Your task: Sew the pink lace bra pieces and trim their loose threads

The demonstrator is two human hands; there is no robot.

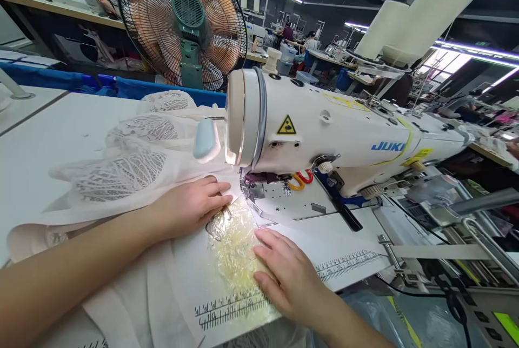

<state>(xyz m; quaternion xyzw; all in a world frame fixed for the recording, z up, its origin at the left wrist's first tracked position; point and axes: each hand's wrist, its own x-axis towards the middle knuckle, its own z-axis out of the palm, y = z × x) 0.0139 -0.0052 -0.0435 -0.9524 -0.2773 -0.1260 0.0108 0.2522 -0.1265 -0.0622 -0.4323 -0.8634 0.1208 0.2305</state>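
Observation:
White sheer fabric with lace patches (pixel 121 175) is spread over the sewing table, its edge running up to the presser foot (pixel 253 188) of a JUKI sewing machine (pixel 324 126). My left hand (pixel 194 205) lies flat on the fabric just left of the foot, fingers stretched out. Under and between my hands is a yellowish patch covered with wrinkled clear tape (pixel 235 245). My right hand (pixel 287 272) rests at the patch's right side with fingers apart, gripping nothing. A narrow white band (pixel 316 229) extends from the foot area toward the right.
Behind the fabric stands a large fan (pixel 188 18). Orange and red scissor handles (pixel 302 179) show behind the needle area. A black-handled tool (pixel 344 210) lies under the machine arm. Printed ruler marks (pixel 348 264) cross the table. A metal tape guide (pixel 393 256) is at right.

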